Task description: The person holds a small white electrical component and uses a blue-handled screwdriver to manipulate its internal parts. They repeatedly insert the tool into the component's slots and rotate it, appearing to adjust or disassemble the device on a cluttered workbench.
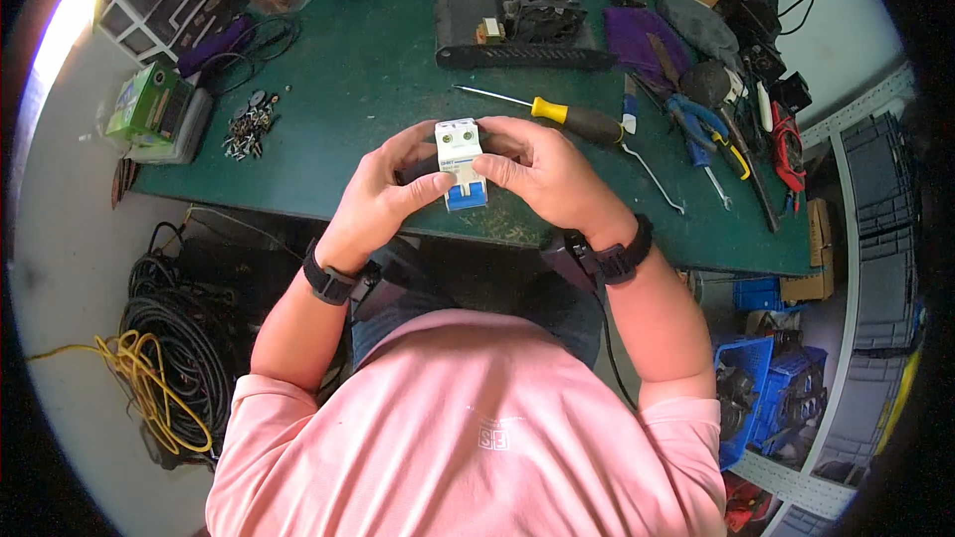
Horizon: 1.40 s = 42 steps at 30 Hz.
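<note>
I hold a small white circuit breaker [459,144] with a blue switch near the front edge of the green workbench [338,80]. My left hand [388,189] grips its left side, thumb on the front face. My right hand [532,164] grips the right side, thumb also on the face. The breaker's two screw terminals face up at its far end; the fingertips behind it are partly hidden. Just beyond my hands lies a yellow-and-black screwdriver [579,120], beside a thin metal hooked tool [652,177].
Loose screws [249,124] lie left, near a green box [149,99]. A black metal chassis [468,55] sits at the back. Pliers [721,139], red leads [786,149] and other tools crowd the right side. Coiled cables [164,338] are below left; blue crates [786,388] stand lower right.
</note>
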Available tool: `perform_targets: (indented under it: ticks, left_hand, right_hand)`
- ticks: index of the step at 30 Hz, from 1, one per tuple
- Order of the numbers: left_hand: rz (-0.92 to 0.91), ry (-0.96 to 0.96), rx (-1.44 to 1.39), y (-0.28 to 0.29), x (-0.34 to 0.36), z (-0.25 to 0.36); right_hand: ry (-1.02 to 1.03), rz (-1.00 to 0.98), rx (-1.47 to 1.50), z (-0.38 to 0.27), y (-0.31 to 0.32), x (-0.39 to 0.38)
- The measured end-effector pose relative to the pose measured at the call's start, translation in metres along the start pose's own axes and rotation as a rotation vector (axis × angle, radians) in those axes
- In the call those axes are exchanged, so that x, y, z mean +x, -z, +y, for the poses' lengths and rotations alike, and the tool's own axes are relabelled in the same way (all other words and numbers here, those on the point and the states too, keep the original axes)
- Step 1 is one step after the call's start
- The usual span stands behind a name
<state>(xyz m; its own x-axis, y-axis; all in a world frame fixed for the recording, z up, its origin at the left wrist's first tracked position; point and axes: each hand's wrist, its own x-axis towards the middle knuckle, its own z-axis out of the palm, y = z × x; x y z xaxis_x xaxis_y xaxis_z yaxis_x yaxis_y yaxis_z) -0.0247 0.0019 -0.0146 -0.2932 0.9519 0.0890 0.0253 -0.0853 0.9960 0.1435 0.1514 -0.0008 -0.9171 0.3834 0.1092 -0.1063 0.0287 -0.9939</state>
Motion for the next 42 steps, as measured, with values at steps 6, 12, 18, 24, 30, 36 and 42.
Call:
perform_targets:
  ticks: [6, 12, 18, 24, 30, 36, 42]
  left_hand:
    - [0.008, 0.007, 0.008, -0.003, -0.002, 0.006]
    - [0.056, -0.005, 0.007, -0.006, -0.003, 0.006]
    - [0.109, -0.083, 0.13, -0.009, -0.007, 0.003]
    - [0.172, -0.172, 0.365, -0.013, -0.012, -0.003]
    - [0.151, -0.34, 0.626, -0.014, -0.012, -0.01]
    - [0.146, -0.447, 0.716, -0.014, -0.012, -0.011]
    - [0.11, -0.484, 0.809, -0.012, -0.02, -0.004]
  right_hand:
    - [0.077, -0.002, -0.079, 0.004, 0.001, 0.0]
    - [0.119, -0.026, -0.097, 0.007, 0.003, -0.002]
    - [0.171, -0.043, -0.151, 0.002, 0.003, -0.006]
    - [0.123, -0.07, -0.225, -0.004, 0.003, -0.012]
    - [0.125, -0.012, -0.365, 0.005, 0.0, -0.013]
    - [0.181, -0.006, -0.476, 0.007, 0.002, -0.011]
    - [0.279, 0.018, -0.481, 0.001, -0.004, -0.017]
